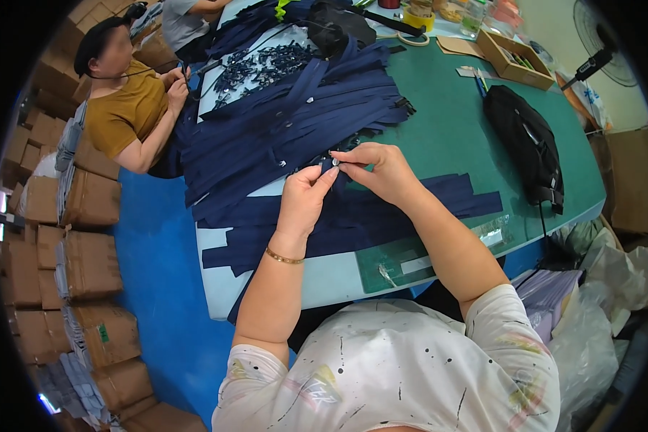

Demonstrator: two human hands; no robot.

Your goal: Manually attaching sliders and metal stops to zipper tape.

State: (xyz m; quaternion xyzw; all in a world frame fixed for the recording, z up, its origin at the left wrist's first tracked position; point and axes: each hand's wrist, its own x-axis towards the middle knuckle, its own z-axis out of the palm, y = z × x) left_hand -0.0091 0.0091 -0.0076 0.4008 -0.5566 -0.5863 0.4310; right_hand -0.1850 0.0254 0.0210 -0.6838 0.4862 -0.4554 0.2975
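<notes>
My left hand (pixel 304 200) pinches the end of a navy zipper (pixel 327 164) between thumb and fingertips. Right beside it, my right hand (pixel 383 170) has thumb and forefinger closed around a small silvery metal piece (pixel 335 163), which looks like a zipper slider. The fingertips of both hands nearly meet and partly hide the join. Just beyond them lies a thick pile of long navy zipper strips (pixel 259 155). More navy strips (pixel 338 222) are spread flat under my wrists, toward the table's near edge.
Small dark pieces (pixel 266 66) are heaped at the far left. The green mat (pixel 439 137) holds a black pouch (pixel 525 140), pens and a wooden box (pixel 515 61). A co-worker (pixel 133 108) sits at the left side. Cartons (pixel 90 266) are stacked along the blue floor.
</notes>
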